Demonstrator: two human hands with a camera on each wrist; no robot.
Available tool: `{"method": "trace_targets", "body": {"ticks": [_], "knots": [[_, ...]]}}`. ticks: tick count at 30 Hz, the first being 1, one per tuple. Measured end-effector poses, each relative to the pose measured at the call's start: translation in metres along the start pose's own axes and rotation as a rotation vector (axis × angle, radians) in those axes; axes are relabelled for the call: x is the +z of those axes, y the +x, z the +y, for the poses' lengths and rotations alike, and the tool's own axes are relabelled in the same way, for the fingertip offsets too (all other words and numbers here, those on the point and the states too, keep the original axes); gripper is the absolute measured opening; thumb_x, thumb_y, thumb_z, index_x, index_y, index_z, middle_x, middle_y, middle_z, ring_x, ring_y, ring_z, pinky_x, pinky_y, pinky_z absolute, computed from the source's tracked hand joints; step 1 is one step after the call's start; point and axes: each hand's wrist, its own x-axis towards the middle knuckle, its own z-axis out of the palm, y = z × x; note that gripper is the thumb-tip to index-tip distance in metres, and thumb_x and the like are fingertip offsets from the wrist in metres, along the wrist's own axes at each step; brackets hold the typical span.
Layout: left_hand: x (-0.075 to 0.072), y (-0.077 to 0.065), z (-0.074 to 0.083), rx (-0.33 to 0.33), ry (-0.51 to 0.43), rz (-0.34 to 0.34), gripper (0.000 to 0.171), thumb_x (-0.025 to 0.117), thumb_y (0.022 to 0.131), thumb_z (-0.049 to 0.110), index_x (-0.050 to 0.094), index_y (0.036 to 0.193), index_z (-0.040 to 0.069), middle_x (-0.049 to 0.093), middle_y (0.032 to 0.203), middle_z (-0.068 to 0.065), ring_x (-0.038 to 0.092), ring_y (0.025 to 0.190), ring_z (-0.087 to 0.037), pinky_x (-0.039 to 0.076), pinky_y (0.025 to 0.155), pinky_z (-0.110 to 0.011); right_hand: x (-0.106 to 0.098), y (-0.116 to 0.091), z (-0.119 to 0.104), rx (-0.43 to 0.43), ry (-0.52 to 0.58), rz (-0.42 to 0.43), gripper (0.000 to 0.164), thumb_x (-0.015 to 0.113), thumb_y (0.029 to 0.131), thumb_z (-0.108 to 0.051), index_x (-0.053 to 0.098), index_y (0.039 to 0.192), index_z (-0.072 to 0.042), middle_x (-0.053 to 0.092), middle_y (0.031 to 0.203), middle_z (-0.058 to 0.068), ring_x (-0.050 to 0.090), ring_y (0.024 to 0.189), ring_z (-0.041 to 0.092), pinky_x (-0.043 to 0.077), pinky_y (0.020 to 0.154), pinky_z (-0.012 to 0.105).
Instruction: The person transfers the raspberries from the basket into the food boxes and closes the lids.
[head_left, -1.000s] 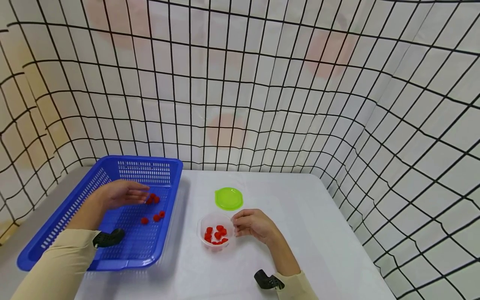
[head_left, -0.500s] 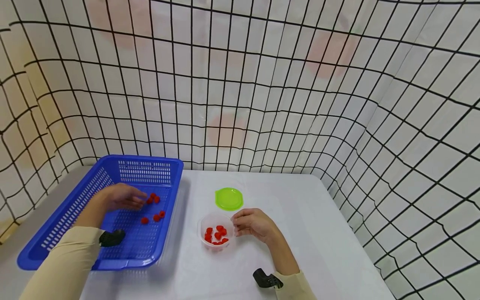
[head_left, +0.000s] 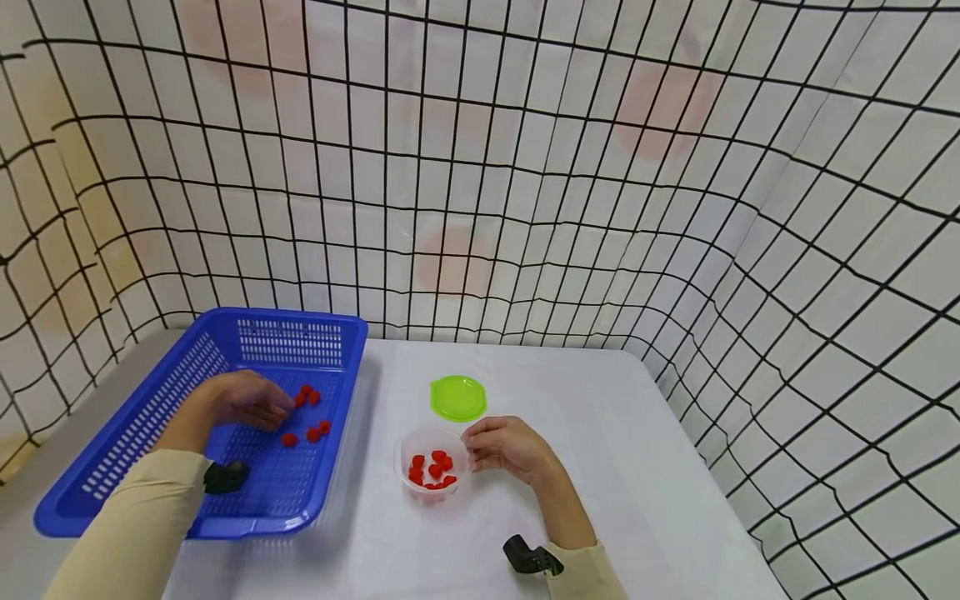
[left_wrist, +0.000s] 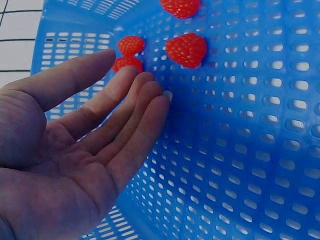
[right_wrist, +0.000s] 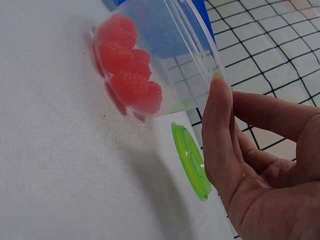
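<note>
My left hand [head_left: 253,400] is inside the blue plastic basket [head_left: 351,375], fingers loosely bent and thumb apart from them. Its fingertips are close to a raspberry [left_wrist: 127,64] in the left wrist view; I cannot tell whether they touch it. More raspberries [head_left: 312,435] lie on the basket floor, nearer its right side. On the white table, my right hand [head_left: 512,450] pinches the rim of a clear plastic cup [right_wrist: 175,65] with several raspberries [right_wrist: 129,85] at its bottom. The cup stands just right of the basket.
A green lid [head_left: 458,397] lies flat on the white table [head_left: 600,467] behind the cup. Black grid netting [head_left: 472,208] over pale sheeting encloses the table at the back and both sides.
My left hand has dropped lower in the basket, its fingertips bending down beside the raspberries. My right hand and the cup have stayed in place.
</note>
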Motion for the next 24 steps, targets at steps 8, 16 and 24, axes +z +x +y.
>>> {"method": "trace_targets", "body": {"ticks": [8,16,24], "knots": [[0.0028,0.0014,0.0007,-0.013,0.076,-0.022,0.025,0.066,0.094,0.006,0.069,0.111,-0.012,0.074,0.097,-0.017,0.072,0.089,-0.027,0.061,0.089,-0.046,-0.0017,-0.0004,0.001,-0.002,0.01,0.009,0.024,0.067,0.095,-0.011,0.067,0.11,0.008,0.068,0.081,0.005,0.065,0.071,0.017,0.063,0.072,0.03],[0.0037,-0.0007,0.0026,-0.04,0.157,-0.042,0.025,0.07,0.091,0.007,0.07,0.109,-0.011,0.073,0.099,-0.018,0.071,0.091,-0.029,0.061,0.089,-0.048,-0.001,-0.0008,0.0013,-0.004,0.019,-0.002,0.024,0.067,0.094,-0.009,0.067,0.11,0.009,0.068,0.081,0.005,0.065,0.071,0.017,0.063,0.072,0.03],[0.0084,-0.002,0.0037,-0.047,0.198,-0.075,0.016,0.073,0.089,0.006,0.072,0.099,-0.007,0.073,0.094,-0.013,0.07,0.089,-0.026,0.061,0.088,-0.046,-0.0001,-0.0022,-0.0004,-0.003,0.02,-0.005,0.023,0.068,0.094,-0.009,0.067,0.109,0.009,0.068,0.081,0.005,0.065,0.071,0.017,0.063,0.072,0.029]]}}
